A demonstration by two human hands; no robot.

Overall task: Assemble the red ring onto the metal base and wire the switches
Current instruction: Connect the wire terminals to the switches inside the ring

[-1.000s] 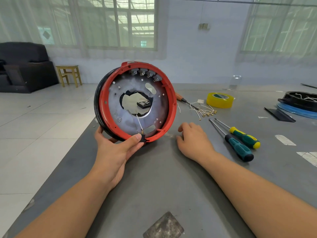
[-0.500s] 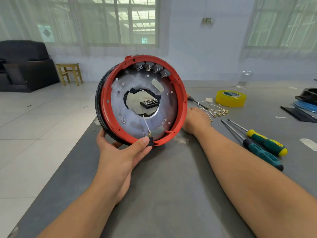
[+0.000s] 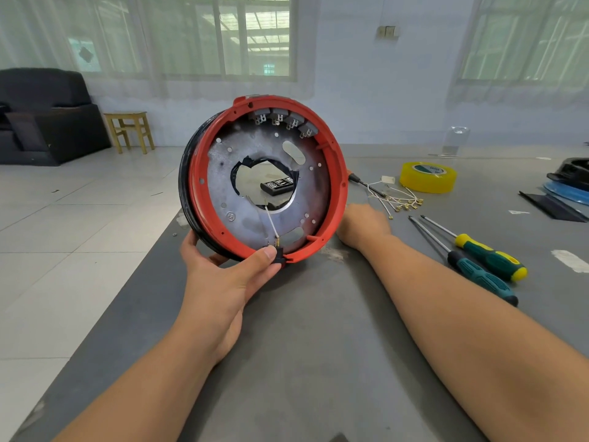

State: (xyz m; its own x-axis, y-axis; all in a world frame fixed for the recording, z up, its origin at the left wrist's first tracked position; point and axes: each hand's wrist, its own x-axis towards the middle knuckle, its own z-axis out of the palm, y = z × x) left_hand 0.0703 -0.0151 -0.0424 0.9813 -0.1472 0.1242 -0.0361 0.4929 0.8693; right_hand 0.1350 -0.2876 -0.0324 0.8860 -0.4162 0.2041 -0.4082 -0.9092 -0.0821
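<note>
My left hand [image 3: 229,282] grips the bottom of the assembly and holds it upright on edge over the grey table [image 3: 318,346]. The red ring [image 3: 338,193] sits around the metal base [image 3: 229,173], with a black rim [image 3: 185,186] behind. Several grey switches [image 3: 280,118] line the ring's upper inside. My left thumb presses a black switch [image 3: 280,255] at the bottom rim, and a white wire [image 3: 272,223] runs up from it to the centre hole. My right hand [image 3: 360,224] rests on the table just right of the ring, holding nothing, close to the loose terminal wires [image 3: 401,202].
Two green-handled screwdrivers [image 3: 487,266] lie right of my right forearm. A yellow tape roll [image 3: 427,177] stands behind the wires, and black and blue parts [image 3: 570,180] sit at the far right. The table's left edge runs below the assembly. A bit case [image 3: 279,185] shows through the hole.
My right hand slid away from me along the table, from in front of the ring to its right side near the wires. The assembly stayed upright in my left hand.
</note>
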